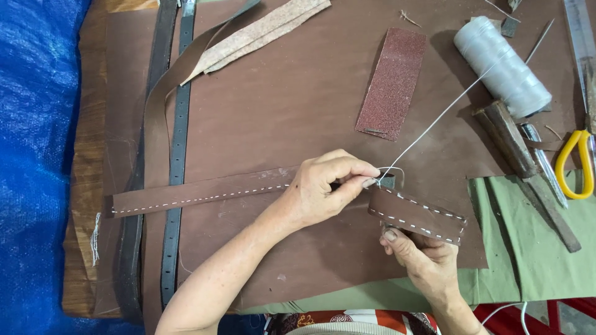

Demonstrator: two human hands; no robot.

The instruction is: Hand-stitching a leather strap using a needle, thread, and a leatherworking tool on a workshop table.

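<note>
Brown strap (248,188) crosses your counter (298,105); left hand (323,192) pinches thread (434,121), right hand (422,254) grips the strap's folded end, bare leather beyond.

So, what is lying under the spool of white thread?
The spool of white thread lies on the brown leather sheet, its lower end beside a dark wooden-handled tool. Whatever is directly beneath the spool is covered; only its shadow shows.

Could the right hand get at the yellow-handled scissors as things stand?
Probably not at once: the right hand holds the stitched strap end. The yellow-handled scissors lie uncovered beyond it.
</note>
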